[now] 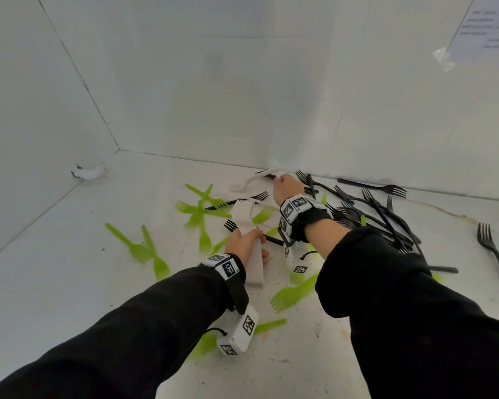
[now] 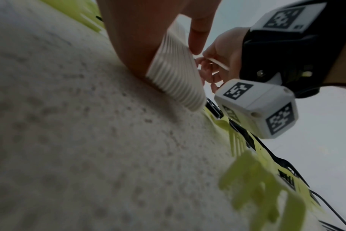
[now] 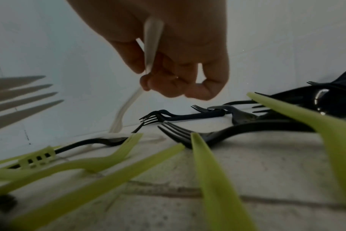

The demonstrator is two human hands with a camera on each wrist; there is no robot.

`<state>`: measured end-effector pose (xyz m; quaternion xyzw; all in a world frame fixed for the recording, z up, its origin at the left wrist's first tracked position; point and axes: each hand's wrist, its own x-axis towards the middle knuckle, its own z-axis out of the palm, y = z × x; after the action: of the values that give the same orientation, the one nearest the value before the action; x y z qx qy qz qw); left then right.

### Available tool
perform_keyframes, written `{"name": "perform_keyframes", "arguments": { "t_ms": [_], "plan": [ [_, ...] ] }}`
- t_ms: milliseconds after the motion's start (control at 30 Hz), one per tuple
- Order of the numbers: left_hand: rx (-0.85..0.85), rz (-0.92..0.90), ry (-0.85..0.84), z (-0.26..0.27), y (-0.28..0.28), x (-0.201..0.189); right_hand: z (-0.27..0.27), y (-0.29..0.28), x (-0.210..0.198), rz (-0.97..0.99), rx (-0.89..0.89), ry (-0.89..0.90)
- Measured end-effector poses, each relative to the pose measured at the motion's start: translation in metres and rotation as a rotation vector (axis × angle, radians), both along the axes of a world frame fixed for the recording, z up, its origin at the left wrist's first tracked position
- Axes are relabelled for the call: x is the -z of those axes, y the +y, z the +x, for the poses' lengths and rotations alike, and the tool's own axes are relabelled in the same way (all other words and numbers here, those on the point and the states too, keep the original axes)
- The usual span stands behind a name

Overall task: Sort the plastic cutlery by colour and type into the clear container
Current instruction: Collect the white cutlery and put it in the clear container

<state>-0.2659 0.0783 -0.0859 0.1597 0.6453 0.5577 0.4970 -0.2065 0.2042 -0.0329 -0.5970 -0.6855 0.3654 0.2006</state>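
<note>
White-walled enclosure, speckled floor (image 1: 69, 283). Left hand (image 1: 244, 244) clasps stacked white forks (image 1: 247, 226); right hand (image 1: 285, 188) pinches one white fork (image 1: 254, 181) far. Green forks (image 1: 153, 254) left, black forks (image 1: 380, 214) right, unsorted. Container unseen; sorting barely begun.

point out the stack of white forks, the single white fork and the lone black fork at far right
stack of white forks (image 1: 247, 226): head view, middle of the stack
single white fork (image 3: 151, 45): right wrist view, handle
lone black fork (image 1: 494, 251): head view, neck
</note>
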Motion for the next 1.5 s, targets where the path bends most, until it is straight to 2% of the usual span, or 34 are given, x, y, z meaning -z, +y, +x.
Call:
{"name": "perform_keyframes", "arguments": {
  "t_ms": [67, 100, 233, 300, 433, 567, 600, 733, 833, 1000, 1167, 1300, 1500],
  "plan": [
    [0.003, -0.003, 0.003, 0.0, 0.001, 0.0, -0.002, -0.001, 0.005, 0.05, 0.044, 0.101],
    [0.005, -0.003, 0.004, 0.0, 0.001, 0.0, -0.001, -0.001, 0.003, 0.072, 0.041, 0.092],
    [0.014, 0.012, 0.003, 0.0, 0.001, 0.0, -0.002, 0.003, -0.002, 0.054, -0.09, -0.21],
    [0.014, 0.018, 0.002, 0.0, 0.0, 0.0, -0.005, 0.005, 0.002, 0.062, -0.149, -0.244],
    [0.012, 0.013, -0.013, 0.0, -0.001, -0.001, -0.007, 0.007, 0.009, 0.023, -0.064, -0.067],
    [0.011, 0.008, -0.017, 0.001, -0.002, -0.002, -0.003, 0.016, 0.005, 0.066, 0.047, 0.097],
    [0.011, 0.009, -0.013, 0.002, -0.002, -0.003, -0.003, 0.018, 0.005, 0.098, -0.001, 0.064],
    [0.001, 0.008, -0.004, 0.003, -0.003, -0.003, -0.011, 0.022, 0.008, 0.157, -0.409, -0.24],
    [-0.005, 0.002, -0.004, 0.005, -0.004, -0.004, -0.022, 0.023, 0.013, 0.199, -0.532, -0.325],
    [0.0, -0.008, 0.014, 0.004, -0.004, -0.004, -0.034, 0.028, 0.031, 0.163, -0.527, -0.537],
    [-0.002, -0.016, 0.009, 0.004, -0.003, -0.002, -0.025, 0.035, 0.025, 0.123, -0.426, -0.485],
    [-0.006, -0.013, 0.003, 0.004, -0.003, -0.001, -0.019, 0.037, 0.017, 0.176, -0.376, -0.474],
    [-0.01, -0.003, -0.017, 0.004, -0.003, -0.003, -0.019, 0.027, 0.024, 0.153, -0.466, -0.495]
  ]
}}
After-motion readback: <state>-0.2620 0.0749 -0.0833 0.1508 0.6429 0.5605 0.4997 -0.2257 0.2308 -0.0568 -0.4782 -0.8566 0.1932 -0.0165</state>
